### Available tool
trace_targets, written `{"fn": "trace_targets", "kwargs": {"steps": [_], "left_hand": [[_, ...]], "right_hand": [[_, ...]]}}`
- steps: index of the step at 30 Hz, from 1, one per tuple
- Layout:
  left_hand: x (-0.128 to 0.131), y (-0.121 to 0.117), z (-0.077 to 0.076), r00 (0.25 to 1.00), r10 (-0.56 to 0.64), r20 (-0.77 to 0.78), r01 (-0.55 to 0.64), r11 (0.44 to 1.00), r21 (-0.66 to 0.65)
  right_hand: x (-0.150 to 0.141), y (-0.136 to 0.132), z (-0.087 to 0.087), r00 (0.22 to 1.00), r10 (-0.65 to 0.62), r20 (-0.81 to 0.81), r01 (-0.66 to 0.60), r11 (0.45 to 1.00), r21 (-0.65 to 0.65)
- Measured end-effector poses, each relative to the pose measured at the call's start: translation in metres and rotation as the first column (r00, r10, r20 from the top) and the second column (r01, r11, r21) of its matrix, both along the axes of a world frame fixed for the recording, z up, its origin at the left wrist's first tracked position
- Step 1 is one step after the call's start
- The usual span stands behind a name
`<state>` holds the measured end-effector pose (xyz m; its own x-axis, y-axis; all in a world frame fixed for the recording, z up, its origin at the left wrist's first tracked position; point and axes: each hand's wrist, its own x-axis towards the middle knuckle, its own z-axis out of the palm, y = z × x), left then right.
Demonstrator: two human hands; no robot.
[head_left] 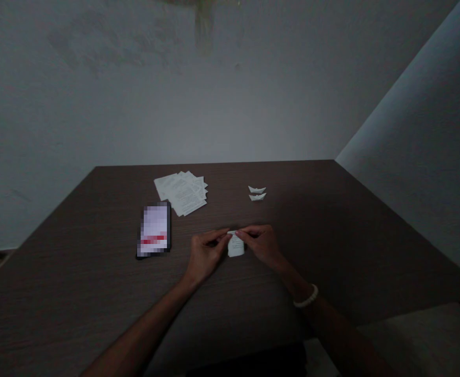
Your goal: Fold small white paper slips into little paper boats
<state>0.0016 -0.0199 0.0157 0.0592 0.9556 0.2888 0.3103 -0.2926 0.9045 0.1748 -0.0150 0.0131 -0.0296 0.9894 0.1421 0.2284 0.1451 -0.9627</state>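
**Both hands pinch a small folded paper flat on the tabletop**

Nearest the camera, two bare forearms reach in from the bottom edge and meet over the middle of the dark wood-grain tabletop (332,235). The right wrist carries a pale beaded bracelet (306,297).

The left hand (205,253) and right hand (261,242) close in from either side on a small folded paper (236,246), which lies on the tabletop between them. Fingertips of both hands are drawn together on its upper edge, thumbs tucked under or beside it; the grip looks like a pinch that holds a crease in place, with the surface below serving as backing. Neither hand is spread open.

Left of the hands, a phone (154,230) lies flat, screen up, within easy glance of the work.

Further back, a loose fanned stack of printed sheets (182,192) sits to the left, apparently the stock of paper, kept apart from the working spot. To the right at the same depth, two small paper boats (257,192) lie one just behind the other, set well clear of the hands.

Beyond the tabletop's far edge rises a plain pale wall (135,94).
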Motion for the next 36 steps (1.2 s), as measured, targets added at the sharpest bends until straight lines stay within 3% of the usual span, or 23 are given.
{"fn": "trace_targets", "kwargs": {"steps": [12, 22, 36], "left_hand": [[-0.0020, 0.0016, 0.0012, 0.996, -0.079, -0.050, 0.080, 0.996, 0.032], [-0.0057, 0.0004, 0.0087, 0.963, -0.151, -0.223, 0.174, 0.981, 0.085], [-0.0051, 0.0042, 0.0014, 0.987, -0.155, 0.030, 0.158, 0.960, -0.230]], "right_hand": [[0.0009, 0.0000, -0.0024, 0.998, 0.041, 0.038, -0.041, 0.999, 0.014], [-0.0004, -0.0008, -0.0011, 0.995, 0.073, 0.075, -0.074, 0.997, 0.009], [0.0064, 0.0030, -0.0003, 0.990, 0.103, -0.093, -0.116, 0.983, -0.141]]}}
